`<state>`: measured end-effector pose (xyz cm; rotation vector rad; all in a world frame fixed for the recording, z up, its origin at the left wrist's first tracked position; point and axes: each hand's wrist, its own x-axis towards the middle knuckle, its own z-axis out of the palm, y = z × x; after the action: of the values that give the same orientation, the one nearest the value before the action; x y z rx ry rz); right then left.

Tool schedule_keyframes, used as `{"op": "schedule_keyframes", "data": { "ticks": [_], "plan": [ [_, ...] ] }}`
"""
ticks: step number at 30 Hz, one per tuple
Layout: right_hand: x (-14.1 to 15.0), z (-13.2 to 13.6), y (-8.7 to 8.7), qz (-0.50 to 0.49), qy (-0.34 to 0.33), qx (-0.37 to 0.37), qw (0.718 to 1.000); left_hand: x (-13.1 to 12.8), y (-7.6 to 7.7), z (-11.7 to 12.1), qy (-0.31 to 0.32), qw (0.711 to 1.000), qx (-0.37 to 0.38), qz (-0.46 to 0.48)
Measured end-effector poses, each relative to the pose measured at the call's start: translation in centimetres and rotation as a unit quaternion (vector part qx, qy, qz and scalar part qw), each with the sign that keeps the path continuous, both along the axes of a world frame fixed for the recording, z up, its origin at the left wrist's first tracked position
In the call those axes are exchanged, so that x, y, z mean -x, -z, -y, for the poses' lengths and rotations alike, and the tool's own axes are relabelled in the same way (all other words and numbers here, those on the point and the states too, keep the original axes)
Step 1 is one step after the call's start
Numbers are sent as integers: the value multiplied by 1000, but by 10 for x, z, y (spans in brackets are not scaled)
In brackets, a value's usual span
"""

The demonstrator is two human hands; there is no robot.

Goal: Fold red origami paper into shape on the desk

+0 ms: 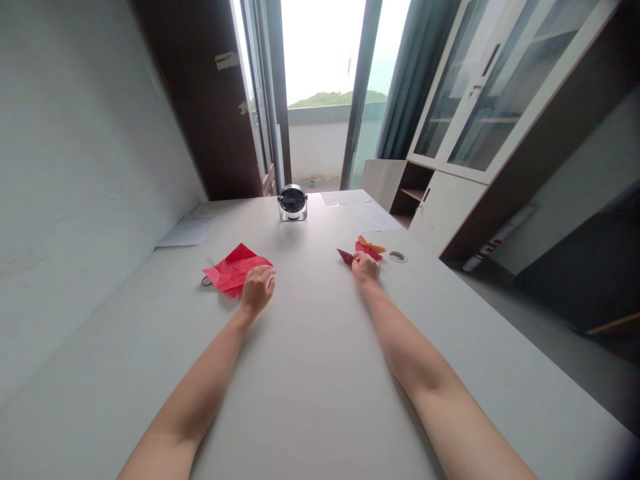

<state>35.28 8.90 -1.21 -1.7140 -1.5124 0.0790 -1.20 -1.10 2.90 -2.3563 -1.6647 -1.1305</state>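
Note:
On the left of the white table, red paper sheets lie in a loose, creased pile. My left hand rests against their right edge, fingers loosely bent and thumb apart, with nothing visible in it. Farther right, my right hand is closed in a pinch on a dark red folded paper piece, whose pointed end sticks out to the left. Just beyond these fingers sit a bright red folded paper piece and an orange folded paper piece, partly hidden by the hand.
A roll of tape lies right of the folded pieces. A round black-and-silver device stands at the table's far end. White paper sheets lie at the far right, another white sheet by the left wall. A cabinet stands beyond the right edge.

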Motion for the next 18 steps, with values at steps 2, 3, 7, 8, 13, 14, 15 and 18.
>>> {"op": "schedule_keyframes", "data": {
  "ticks": [2,3,7,8,13,14,15,18],
  "plan": [
    [11,4,-2,-4,-53,7,999,-14,0,5,53,999,13,-5],
    [20,7,-4,-4,-84,14,996,-20,0,7,70,997,16,-9],
    [66,29,-13,5,-234,27,972,-31,-3,13,92,996,12,-4],
    [78,36,-15,5,-271,26,962,-32,-4,14,90,996,11,-2],
    [116,64,-24,11,-369,20,929,-28,-5,14,75,997,21,-20],
    [120,68,-26,13,-375,22,927,-27,-5,14,77,996,23,-27],
    [122,71,-27,14,-376,26,926,-27,-5,14,79,996,24,-30],
    [125,75,-29,13,-374,39,927,-26,-5,14,74,997,17,-26]
  ]
}}
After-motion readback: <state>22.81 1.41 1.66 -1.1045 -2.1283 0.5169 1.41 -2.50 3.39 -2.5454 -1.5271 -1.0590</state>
